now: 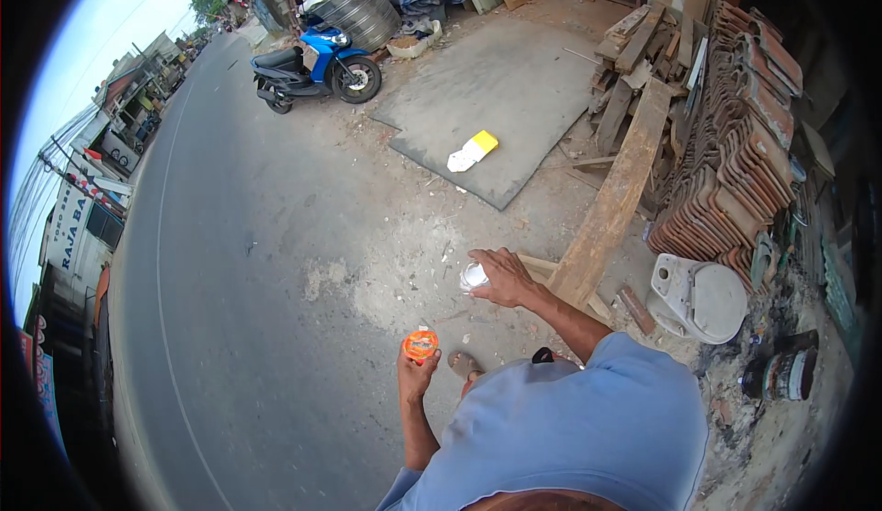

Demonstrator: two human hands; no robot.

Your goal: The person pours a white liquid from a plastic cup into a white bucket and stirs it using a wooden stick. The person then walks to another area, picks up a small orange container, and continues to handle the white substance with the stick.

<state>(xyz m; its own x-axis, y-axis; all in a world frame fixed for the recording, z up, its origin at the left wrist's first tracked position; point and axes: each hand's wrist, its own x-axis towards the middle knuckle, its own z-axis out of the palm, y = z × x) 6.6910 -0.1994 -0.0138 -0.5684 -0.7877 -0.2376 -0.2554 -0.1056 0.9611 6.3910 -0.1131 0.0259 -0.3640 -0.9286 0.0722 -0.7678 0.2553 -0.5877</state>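
My left hand is closed around a small round orange can or tub, held low in front of me with its printed round face up. Ahead and to the right of it, my right hand curls over a small round thing, white and silvery, perhaps a can or cup. The fingers hide part of it, and its exact kind does not show. The two held things are apart from each other, both above the dusty ground.
Beyond my hands, a yellow and white carton lies on a flat grey sheet. A long wooden plank and stacked roof tiles stand at right, near a white plastic piece. A blue motorbike is parked beside the road.
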